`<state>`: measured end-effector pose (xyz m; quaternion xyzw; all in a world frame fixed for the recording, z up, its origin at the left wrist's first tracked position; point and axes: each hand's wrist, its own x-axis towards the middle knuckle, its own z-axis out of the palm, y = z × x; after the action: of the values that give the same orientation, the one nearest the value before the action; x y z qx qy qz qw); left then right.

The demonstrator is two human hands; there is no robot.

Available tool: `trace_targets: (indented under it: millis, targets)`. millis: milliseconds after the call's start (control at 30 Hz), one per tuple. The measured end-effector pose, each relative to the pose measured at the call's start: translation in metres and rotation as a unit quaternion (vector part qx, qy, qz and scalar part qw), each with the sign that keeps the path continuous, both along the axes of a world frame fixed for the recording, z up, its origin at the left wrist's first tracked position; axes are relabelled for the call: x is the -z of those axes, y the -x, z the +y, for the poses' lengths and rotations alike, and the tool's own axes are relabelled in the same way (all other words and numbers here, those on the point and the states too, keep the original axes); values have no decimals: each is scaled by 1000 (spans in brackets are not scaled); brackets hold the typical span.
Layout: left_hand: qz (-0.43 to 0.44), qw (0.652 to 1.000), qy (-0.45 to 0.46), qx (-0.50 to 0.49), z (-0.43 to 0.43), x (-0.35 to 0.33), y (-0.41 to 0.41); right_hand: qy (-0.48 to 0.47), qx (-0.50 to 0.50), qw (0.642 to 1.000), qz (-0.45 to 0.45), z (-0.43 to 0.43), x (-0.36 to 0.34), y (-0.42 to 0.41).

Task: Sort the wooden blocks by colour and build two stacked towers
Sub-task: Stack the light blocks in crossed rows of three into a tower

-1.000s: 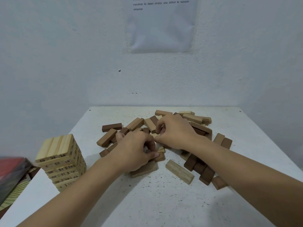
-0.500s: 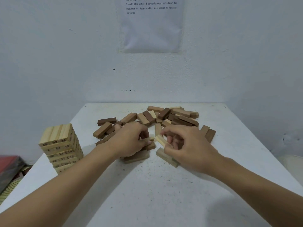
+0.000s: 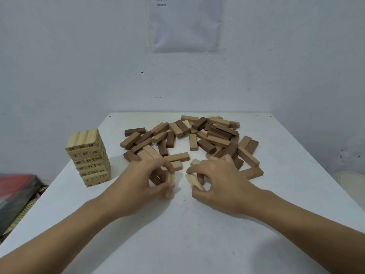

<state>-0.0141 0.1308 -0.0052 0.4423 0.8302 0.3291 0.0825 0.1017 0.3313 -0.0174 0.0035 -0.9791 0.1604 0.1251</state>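
A pale wooden block is pinched upright by the left hand. Another pale block is gripped, tilted, by the right hand, near the mixed pile on the white table.

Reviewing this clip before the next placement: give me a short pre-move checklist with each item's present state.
1. Left hand holds a pale block: ok.
2. Right hand holds a pale block: ok.
3. Both held blocks match the pale tower in colour: ok.
4. Pale tower stands upright on the table: ok.
5. Second, dark tower started: not ok, none visible.
6. Loose pile sorted by colour: not ok, dark and light blocks lie mixed.
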Motion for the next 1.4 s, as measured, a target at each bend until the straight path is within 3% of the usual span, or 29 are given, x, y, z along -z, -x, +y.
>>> trace_targets:
  millis: [133,300,400,867,1167,1400]
  targets:
    - [39,999,-28,-3,-5,14,-2,-47,-5,999,-16,-3,0,11]
    - [75,996,-43,-3,-7,21,1,25,57,995,83,32,-22,48]
    - [73,995,-66,-12,-10,29,5,24,95,991,88,55,-23,88]
    - [46,994,-103,-3,-10,39,13,-78,12,987,-143,106,-34,183]
    - [58,992,-111,0,-9,40,11,-60,-7,997,-49,110,-25,173]
    - [74,991,-111,-23,-9,38,8,81,-33,995,54,86,-25,116]
